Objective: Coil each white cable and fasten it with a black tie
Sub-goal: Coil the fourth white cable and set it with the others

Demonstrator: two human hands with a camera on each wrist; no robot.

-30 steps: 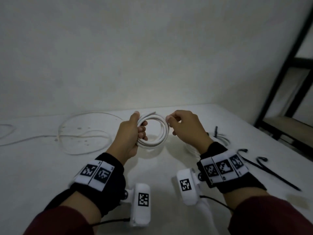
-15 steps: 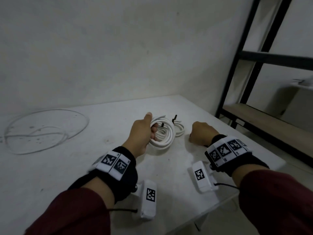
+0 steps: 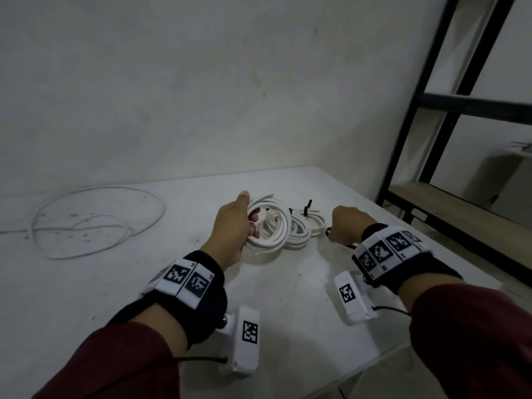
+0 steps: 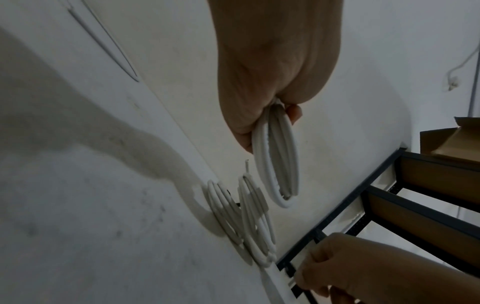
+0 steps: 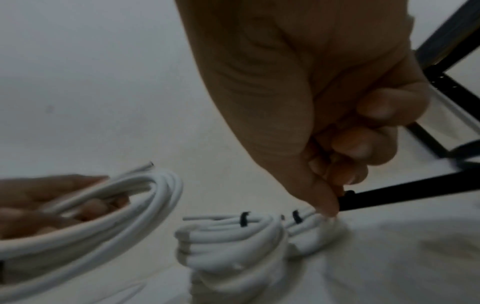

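The left hand (image 3: 233,228) has its grip clamped round a coiled white round cable (image 3: 273,226) above the white counter (image 3: 86,298), toward its far right corner. The right hand (image 3: 347,227) pinches a thin black tie (image 5: 389,197) beside two tied white coils (image 3: 305,230).

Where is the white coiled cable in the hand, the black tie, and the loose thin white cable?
White coiled cable (image 3: 273,223): head view, right side of the loops.
Black tie (image 5: 389,197): right wrist view, middle of the strap.
Loose thin white cable (image 3: 149,197): head view, top of its big loop.
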